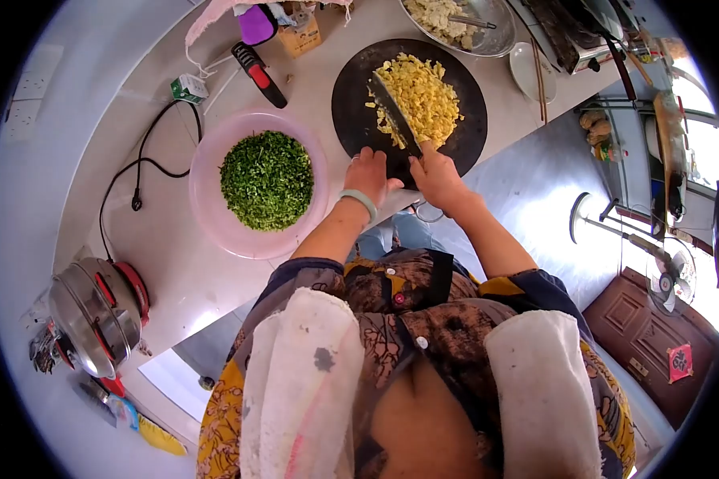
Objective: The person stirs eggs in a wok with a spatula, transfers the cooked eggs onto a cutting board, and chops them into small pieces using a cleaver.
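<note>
My right hand (439,177) is closed around the handle of a kitchen knife (397,112), whose dark blade lies along the left side of a heap of chopped yellow egg (427,92). The egg is spread over a round black cutting board (351,100). At the board's near edge rests my left hand (367,172), fingers laid on the board and thumb held apart, with nothing in it. Left of the board stands a pink plastic basin (208,195) with finely chopped greens (266,180) in it.
A metal bowl (499,40) of pale crumbly food stands behind the board, beside a plate (527,72) with chopsticks (540,80). A black-and-red lighter-like tool (260,76), a power cord (140,164) and a steel electric pot (96,311) lie leftward. A fan (669,275) stands right.
</note>
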Action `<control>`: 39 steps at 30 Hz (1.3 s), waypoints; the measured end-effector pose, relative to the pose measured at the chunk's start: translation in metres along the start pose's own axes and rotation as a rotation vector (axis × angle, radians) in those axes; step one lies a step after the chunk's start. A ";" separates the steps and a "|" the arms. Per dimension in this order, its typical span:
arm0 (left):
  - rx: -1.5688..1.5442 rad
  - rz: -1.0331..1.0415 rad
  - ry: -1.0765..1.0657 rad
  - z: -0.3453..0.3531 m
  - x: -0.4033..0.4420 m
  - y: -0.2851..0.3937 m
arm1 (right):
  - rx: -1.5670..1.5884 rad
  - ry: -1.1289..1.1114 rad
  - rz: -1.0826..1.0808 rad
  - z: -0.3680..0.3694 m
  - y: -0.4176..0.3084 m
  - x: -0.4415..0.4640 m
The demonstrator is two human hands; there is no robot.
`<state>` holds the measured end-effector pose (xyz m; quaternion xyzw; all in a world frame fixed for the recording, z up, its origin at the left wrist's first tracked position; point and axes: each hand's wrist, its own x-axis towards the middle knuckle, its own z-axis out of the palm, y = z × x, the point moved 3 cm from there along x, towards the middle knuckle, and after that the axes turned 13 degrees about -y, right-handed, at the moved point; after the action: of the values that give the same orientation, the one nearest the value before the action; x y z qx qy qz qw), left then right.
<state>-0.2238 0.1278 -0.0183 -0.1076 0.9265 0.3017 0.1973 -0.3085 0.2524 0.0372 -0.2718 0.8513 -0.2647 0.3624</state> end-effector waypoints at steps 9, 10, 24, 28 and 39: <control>0.039 -0.019 -0.004 0.002 0.002 0.001 | -0.037 0.000 -0.030 0.006 0.014 0.013; 0.038 -0.004 0.024 0.003 0.002 -0.001 | -0.026 0.005 -0.041 -0.002 0.009 0.009; -0.009 -0.013 0.017 0.005 0.002 -0.002 | -0.382 -0.227 -0.148 -0.024 0.032 0.000; -0.020 -0.011 0.005 0.004 0.004 -0.001 | -0.339 -0.186 -0.175 -0.019 0.045 0.005; 0.014 -0.081 -0.059 -0.006 0.001 0.008 | -0.297 -0.111 -0.135 -0.042 0.045 0.019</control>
<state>-0.2291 0.1299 -0.0102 -0.1348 0.9172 0.2900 0.2376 -0.3637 0.2825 0.0246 -0.3931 0.8396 -0.1442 0.3460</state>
